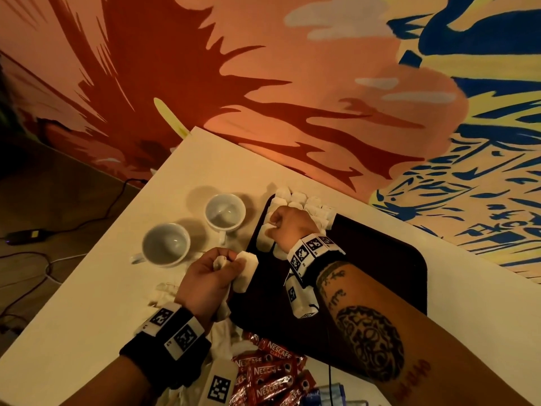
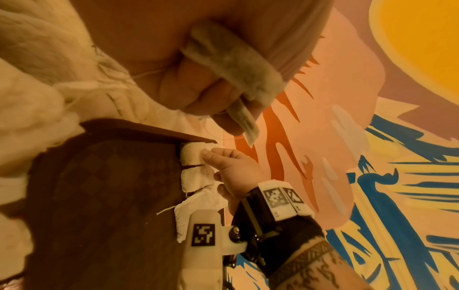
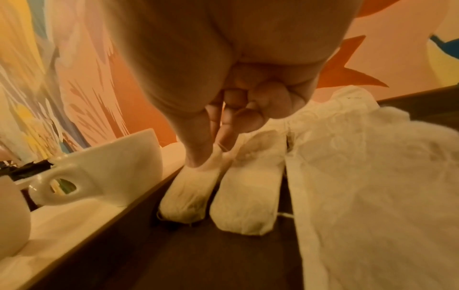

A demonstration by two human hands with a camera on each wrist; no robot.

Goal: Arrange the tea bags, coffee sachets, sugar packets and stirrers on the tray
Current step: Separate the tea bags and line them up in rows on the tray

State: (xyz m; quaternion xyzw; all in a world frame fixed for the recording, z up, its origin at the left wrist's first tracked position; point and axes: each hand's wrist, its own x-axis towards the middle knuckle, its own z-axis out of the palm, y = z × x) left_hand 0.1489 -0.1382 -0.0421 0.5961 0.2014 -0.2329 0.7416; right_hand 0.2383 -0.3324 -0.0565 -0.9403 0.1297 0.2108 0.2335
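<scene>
A dark tray (image 1: 366, 259) lies on the white table, with a row of white tea bags (image 1: 298, 200) along its far edge. At the tray's left edge my right hand (image 1: 272, 227) pinches the top of one tea bag (image 3: 188, 192), which lies on the tray beside another tea bag (image 3: 246, 196). My left hand (image 1: 227, 260) hovers by the tray's near-left edge and grips a bunch of tea bags (image 2: 233, 64). More loose tea bags (image 1: 167, 288) lie on the table under it. Red coffee sachets (image 1: 269, 373) are piled at the near edge.
Two empty white cups (image 1: 165, 244) (image 1: 225, 212) stand on the table just left of the tray. Blue packets (image 1: 330, 394) lie beside the sachets at the bottom. A painted wall runs close behind the table. Cables lie on the floor at left.
</scene>
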